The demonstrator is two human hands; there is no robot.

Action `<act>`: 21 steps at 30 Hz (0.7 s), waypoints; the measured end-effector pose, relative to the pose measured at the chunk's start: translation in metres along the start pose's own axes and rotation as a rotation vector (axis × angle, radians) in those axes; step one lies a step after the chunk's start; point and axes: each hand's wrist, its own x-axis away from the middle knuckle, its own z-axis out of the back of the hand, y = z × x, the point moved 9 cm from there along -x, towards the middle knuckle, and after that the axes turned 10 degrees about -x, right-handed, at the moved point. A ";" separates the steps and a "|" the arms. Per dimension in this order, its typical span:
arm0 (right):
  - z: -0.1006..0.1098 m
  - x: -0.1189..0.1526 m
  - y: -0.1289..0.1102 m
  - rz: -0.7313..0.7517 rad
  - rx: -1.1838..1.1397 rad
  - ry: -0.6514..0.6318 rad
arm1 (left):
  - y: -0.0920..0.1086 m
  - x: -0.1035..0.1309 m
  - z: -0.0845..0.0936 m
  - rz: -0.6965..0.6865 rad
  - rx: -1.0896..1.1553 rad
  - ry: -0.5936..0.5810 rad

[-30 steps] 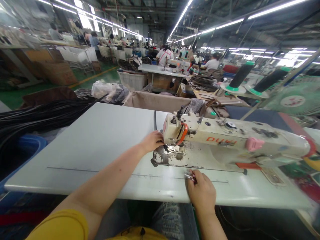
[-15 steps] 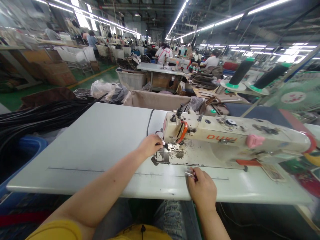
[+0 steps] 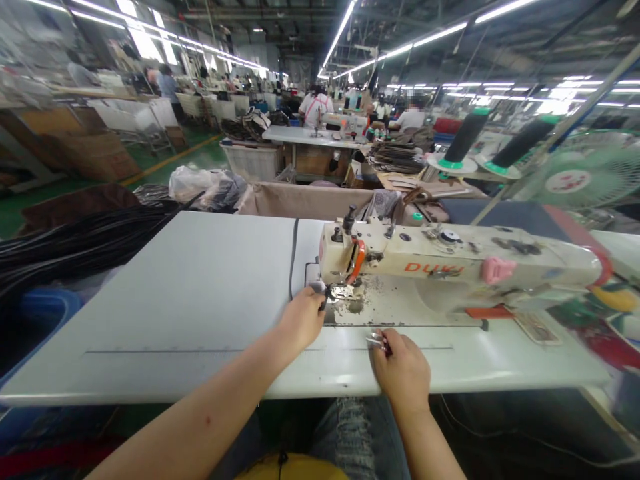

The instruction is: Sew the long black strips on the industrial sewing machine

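Observation:
My left hand is closed at the needle end of a sewing machine, its fingertips pinching a dark bit beside the presser foot. A narrow dark strip runs down the tabletop from the far edge and passes behind this hand; it appears to be what the fingers hold, though they cover most of it. My right hand rests near the table's front edge, closed around small thread snips. Their silver tips point left, and a dark red part shows by the fingers.
The pale tabletop carries a ruler line along its front. Black strips are heaped at the left above a blue bin. A fabric-lined bin stands behind the table. Thread cones and a fan are at the right.
My left hand has drawn slightly toward me from beside the needle area, and the dark strip lies straighter. The right hand stays by the front edge with the snips. The view has shifted slightly.

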 end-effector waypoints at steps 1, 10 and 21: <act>0.000 0.000 0.000 0.000 0.003 0.002 | 0.003 0.002 0.000 0.006 -0.016 -0.016; 0.004 0.001 -0.001 -0.004 -0.034 0.015 | 0.026 0.014 -0.006 0.056 -0.042 -0.110; 0.003 0.003 0.000 0.011 -0.056 0.049 | 0.034 0.036 -0.005 -0.087 -0.200 -0.173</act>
